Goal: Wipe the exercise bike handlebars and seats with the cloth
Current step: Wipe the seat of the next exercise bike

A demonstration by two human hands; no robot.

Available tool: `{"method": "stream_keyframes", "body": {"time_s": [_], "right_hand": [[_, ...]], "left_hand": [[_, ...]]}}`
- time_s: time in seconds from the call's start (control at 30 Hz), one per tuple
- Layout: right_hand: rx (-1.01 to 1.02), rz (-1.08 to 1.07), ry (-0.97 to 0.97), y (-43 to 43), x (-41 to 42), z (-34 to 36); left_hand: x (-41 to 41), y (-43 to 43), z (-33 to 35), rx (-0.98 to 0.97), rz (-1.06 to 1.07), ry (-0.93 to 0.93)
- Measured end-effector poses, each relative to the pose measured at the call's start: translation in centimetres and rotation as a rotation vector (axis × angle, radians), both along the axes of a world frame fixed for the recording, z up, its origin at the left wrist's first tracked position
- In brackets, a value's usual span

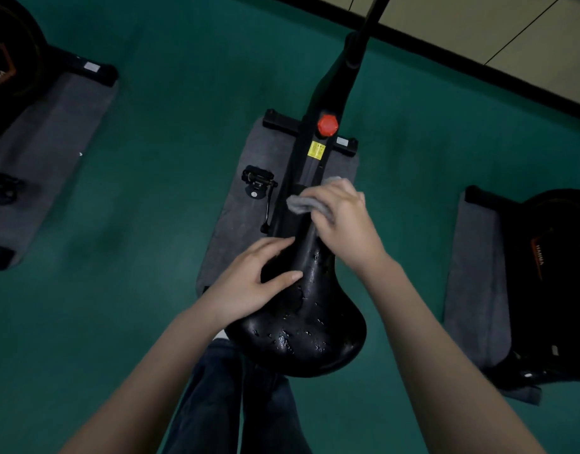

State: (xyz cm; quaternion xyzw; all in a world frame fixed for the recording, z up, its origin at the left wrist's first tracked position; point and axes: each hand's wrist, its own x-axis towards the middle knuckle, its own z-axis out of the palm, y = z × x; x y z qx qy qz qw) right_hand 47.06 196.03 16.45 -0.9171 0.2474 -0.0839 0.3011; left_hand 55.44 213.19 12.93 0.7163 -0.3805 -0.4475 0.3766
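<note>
One glossy, droplet-beaded seat, left hand fingers flat on it, right hand fingers grasping grey cloth.

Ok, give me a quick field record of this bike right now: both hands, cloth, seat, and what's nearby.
left hand: rests on the left side of the seat, fingers straight
right hand: grips the cloth at the seat's narrow front end
cloth: grey, bunched
seat: black, with shiny droplets across its top
handlebars: not in view
nearby: red knob and yellow label on the frame; pedal to the left; grey mat underneath
</note>
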Motion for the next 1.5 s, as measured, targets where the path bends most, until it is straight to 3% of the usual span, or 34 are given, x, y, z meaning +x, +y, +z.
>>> {"method": "stream_keyframes", "body": {"time_s": [0.2,0.4,0.63,0.87,1.0,1.13,1.27,1.5], "right_hand": [[0.068,-0.083,-0.163,1.1,-2.1,-0.5],[0.392,-0.323,-0.117,-1.0,-0.3,-0.7],[0.443,-0.604,-0.193,3.7,-5.1,-1.1],[0.346,-0.569,-0.05,7.0,-10.0,-1.3],[0.372,-0.683,-0.285,6.8,-6.9,-1.4],[0.125,-0.419,-0.292,7.7,-4.5,-1.3],[0.097,-0.115,-0.194,8.7,-7.7,-1.2],[0.092,-0.115,-0.203,9.0,-6.9,-1.1]], "left_hand": [[0.3,0.0,-0.1,-0.015,0.009,0.045],[0.4,0.4,-0.4,-0.02,0.057,0.105],[0.5,0.7,-0.7,-0.028,0.1,0.181],[0.5,0.8,-0.8,-0.005,0.081,0.173],[0.7,1.6,-0.6,0.003,0.051,0.164],[0.8,2.9,-0.1,0.016,0.049,0.131],[0.5,4.1,0.3,0.041,0.045,0.136],[-0.1,5.4,0.1,0.093,-0.033,0.08]]}}
